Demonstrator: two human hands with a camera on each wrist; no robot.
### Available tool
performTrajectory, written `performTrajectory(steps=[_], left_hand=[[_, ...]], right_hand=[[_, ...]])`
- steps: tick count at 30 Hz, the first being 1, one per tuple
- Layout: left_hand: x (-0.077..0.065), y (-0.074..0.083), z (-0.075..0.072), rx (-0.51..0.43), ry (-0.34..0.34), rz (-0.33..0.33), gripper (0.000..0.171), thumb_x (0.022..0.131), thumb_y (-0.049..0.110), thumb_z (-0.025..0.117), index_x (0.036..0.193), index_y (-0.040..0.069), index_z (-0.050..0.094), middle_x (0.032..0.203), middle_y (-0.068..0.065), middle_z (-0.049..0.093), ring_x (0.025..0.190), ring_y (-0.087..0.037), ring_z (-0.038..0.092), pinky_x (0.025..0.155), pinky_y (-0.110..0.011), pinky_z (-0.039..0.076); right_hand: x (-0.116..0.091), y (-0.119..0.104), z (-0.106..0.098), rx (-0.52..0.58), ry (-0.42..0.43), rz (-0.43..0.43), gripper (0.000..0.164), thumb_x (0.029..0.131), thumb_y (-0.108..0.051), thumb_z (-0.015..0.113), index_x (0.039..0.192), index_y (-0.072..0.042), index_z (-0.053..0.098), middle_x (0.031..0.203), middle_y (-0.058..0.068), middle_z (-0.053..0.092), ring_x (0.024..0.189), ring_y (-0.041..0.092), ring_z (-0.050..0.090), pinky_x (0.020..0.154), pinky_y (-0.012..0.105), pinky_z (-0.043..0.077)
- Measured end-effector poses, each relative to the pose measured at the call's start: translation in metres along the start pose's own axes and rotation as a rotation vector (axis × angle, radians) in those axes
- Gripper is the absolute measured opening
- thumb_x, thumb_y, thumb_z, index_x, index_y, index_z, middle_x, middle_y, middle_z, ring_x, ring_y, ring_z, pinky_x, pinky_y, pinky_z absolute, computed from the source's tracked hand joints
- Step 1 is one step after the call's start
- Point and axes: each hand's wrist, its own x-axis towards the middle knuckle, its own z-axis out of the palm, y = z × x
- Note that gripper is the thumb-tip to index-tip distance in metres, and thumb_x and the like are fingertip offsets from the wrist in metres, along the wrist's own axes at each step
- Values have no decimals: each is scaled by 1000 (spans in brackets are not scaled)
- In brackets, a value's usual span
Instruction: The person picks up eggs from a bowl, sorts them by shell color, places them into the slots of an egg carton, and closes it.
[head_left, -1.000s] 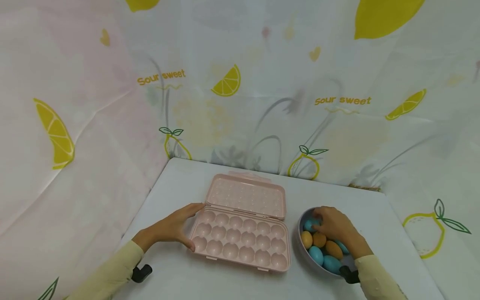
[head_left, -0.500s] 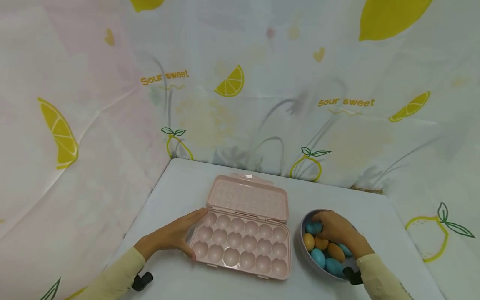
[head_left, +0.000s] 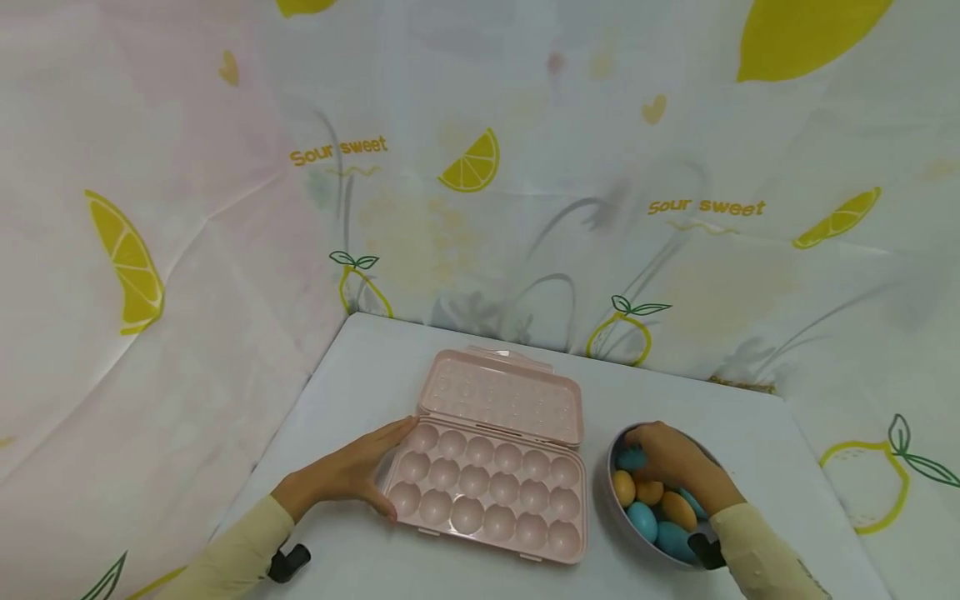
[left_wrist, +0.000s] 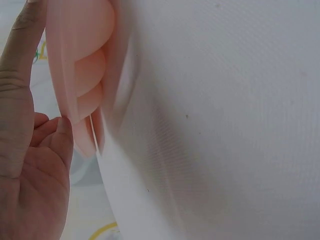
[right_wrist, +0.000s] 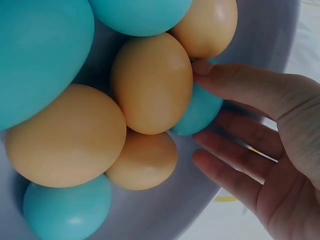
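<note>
A pink plastic egg carton (head_left: 480, 492) lies with its lid (head_left: 502, 396) folded back and rows of bare egg cups showing. My left hand (head_left: 348, 467) spans its left end, thumb at the front corner and fingers at the back. The left wrist view shows the thumb and a fingertip against the carton's edge (left_wrist: 67, 65). At the right, my right hand (head_left: 671, 458) reaches into a grey bowl (right_wrist: 195, 215) of blue and tan eggs. Its thumb and index finger pinch a blue egg (right_wrist: 200, 112), partly hidden behind a tan egg (right_wrist: 152, 85); the other fingers spread beside the bowl's wall.
Carton and bowl stand side by side on a white table (head_left: 360, 367). Lemon-printed cloth (head_left: 525, 208) hangs behind it and along the sides. More blue eggs (right_wrist: 67, 210) and tan eggs (right_wrist: 65, 135) lie close together in the bowl.
The head view has shifted slightly, so everything sits a little lower and further right. The left hand keeps its place on the carton, and the right hand stays in the bowl at the blue egg.
</note>
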Motion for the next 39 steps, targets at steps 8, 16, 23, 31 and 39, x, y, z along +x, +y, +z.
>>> performTrajectory(steps=[8, 16, 23, 31, 39], left_hand=[[-1, 3, 1, -48, 33, 10, 129, 40, 55, 78, 139, 2, 14, 142, -14, 19, 128, -25, 20, 103, -31, 20], [-2, 8, 0, -102, 34, 10, 127, 42, 49, 79, 138, 0, 12, 142, -16, 18, 128, -26, 21, 101, -36, 23], [-2, 10, -2, -133, 10, -17, 128, 43, 49, 80, 139, 1, 10, 143, -14, 16, 129, -22, 19, 102, -32, 21], [-3, 11, -2, -167, -4, -35, 127, 45, 48, 80, 139, 2, 8, 143, -13, 15, 129, -21, 18, 103, -26, 19], [-3, 7, 0, -184, 1, -56, 129, 43, 47, 81, 140, 4, 7, 144, -12, 14, 129, -21, 18, 102, -25, 19]], right_hand=[[5, -3, -1, 0, -31, 30, 30, 62, -15, 76, 89, -12, 65, 85, -4, 61, 73, 11, 52, 72, 37, 47], [5, 1, 2, 17, -20, 11, 24, 65, -14, 74, 86, -12, 63, 81, -5, 59, 69, 10, 48, 70, 35, 46], [0, 3, 3, 40, 25, -32, 30, 65, -15, 73, 93, -8, 62, 90, -1, 61, 80, 14, 53, 77, 40, 45], [-6, 14, 5, 120, 41, -87, 32, 67, -21, 73, 95, -12, 60, 88, -6, 59, 77, 10, 52, 71, 34, 46], [-11, 19, 0, 187, 69, -58, 39, 66, -22, 75, 100, -9, 62, 94, 1, 62, 82, 16, 57, 69, 34, 49]])
